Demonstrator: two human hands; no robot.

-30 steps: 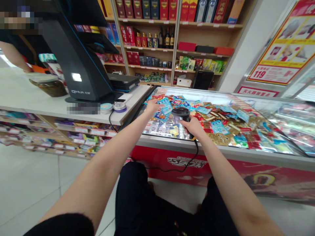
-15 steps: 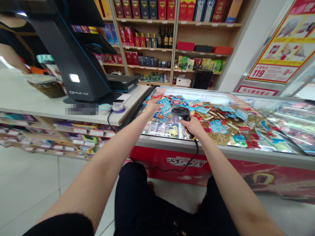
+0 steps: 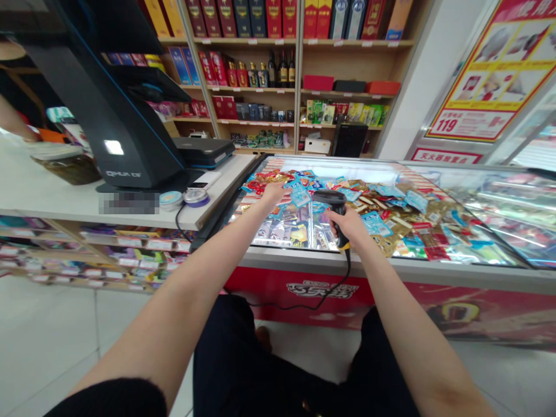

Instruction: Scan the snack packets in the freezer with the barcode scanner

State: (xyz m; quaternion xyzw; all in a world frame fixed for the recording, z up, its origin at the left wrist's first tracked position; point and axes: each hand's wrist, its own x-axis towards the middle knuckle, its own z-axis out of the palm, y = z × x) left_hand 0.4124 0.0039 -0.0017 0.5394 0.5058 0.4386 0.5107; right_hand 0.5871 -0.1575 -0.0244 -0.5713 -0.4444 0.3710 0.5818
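Center frame, the right hand (image 3: 348, 226) is clamped around a scanner (image 3: 330, 198); the left hand (image 3: 274, 194) touches blue sachets (image 3: 299, 197) (whether it grips them, I cannot tell), with packets (image 3: 391, 217) still heaped across the freezer (image 3: 304, 256).

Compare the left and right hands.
The left hand sits against a blue packet, while the right hand wraps a black barcode scanner. The left hand also reaches farther forward than the right. Both are bare and over the same glass-topped case.
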